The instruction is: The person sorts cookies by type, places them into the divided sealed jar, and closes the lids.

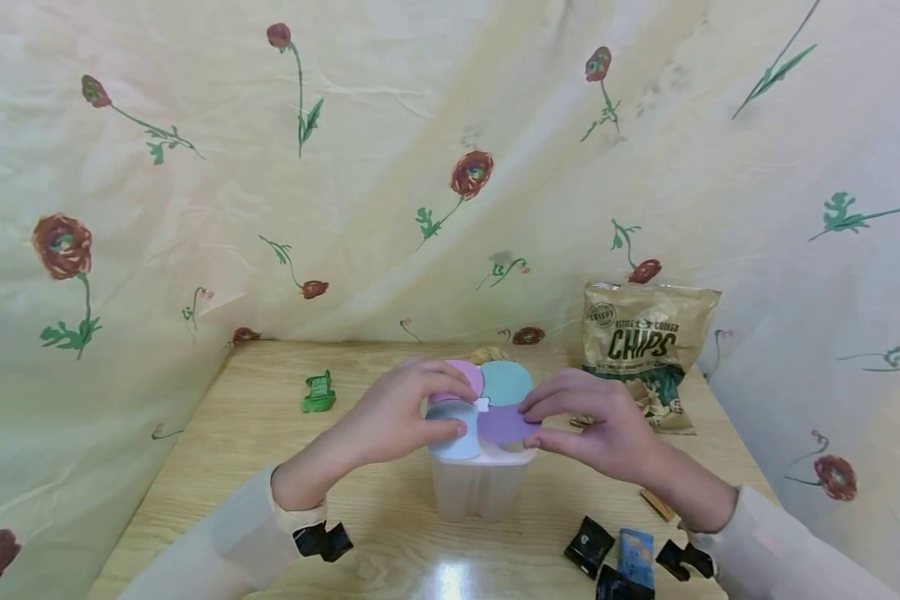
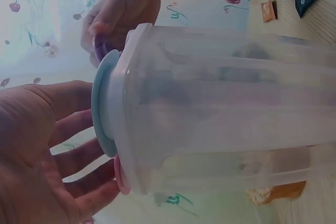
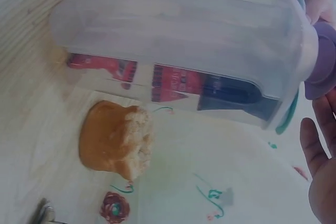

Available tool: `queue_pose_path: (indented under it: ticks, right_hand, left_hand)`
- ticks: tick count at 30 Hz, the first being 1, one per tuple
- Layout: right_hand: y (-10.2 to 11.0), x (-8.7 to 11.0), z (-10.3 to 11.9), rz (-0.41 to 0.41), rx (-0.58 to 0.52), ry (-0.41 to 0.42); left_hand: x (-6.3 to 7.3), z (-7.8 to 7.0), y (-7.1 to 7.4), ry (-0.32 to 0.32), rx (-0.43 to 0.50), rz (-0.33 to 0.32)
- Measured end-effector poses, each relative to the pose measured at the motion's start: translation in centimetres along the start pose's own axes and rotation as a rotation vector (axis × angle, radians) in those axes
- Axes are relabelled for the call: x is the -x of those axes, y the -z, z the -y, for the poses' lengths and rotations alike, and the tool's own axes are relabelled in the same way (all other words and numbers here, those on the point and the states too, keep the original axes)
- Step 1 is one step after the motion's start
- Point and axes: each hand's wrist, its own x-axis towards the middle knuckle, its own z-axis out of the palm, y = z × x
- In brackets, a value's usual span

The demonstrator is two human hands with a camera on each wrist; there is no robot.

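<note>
A tall translucent plastic container (image 1: 480,492) stands upright on the table with pink (image 1: 465,375), teal (image 1: 508,383), pale blue (image 1: 453,450) and purple lids on top. My left hand (image 1: 397,408) rests over the top, its thumb on the pale blue lid and its fingers over the pink one. At the near right corner my right hand (image 1: 600,421) pinches the edge of the purple lid (image 1: 504,423). That lid sits raised at its near edge, and an opening shows below it. In the right wrist view, red and dark wrapped packets (image 3: 176,82) show through one compartment's wall.
A chips bag (image 1: 645,342) stands at the back right. A green wrapped packet (image 1: 318,392) lies at the left. Black (image 1: 589,546) and blue (image 1: 636,557) packets lie near the front right. A piece of bread (image 3: 113,140) sits behind the container.
</note>
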Motion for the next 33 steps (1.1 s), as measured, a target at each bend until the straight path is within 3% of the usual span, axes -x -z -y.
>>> queue_pose_path:
  ticks: [6,10,15,20,33]
  right_hand:
    - [0.4,-1.3,0.3,0.023,0.024,0.008]
    - [0.8,-2.1,0.5,0.040,0.015,-0.011]
    - [1.0,-3.0,0.5,0.053,0.028,-0.084]
    - [1.0,-3.6,0.4,0.060,0.058,-0.145]
    - [1.1,-4.1,0.2,0.088,0.043,-0.201]
  left_hand:
    - [0.0,-0.5,-0.3,-0.065,0.165,-0.025]
    - [0.2,-0.8,-0.4,-0.060,0.248,-0.026]
    - [0.3,-0.9,-0.4,-0.012,0.232,-0.024]
    - [0.5,-1.2,-0.3,-0.006,0.230,-0.027]
    - [0.6,-1.6,-1.1,0.014,0.239,-0.109]
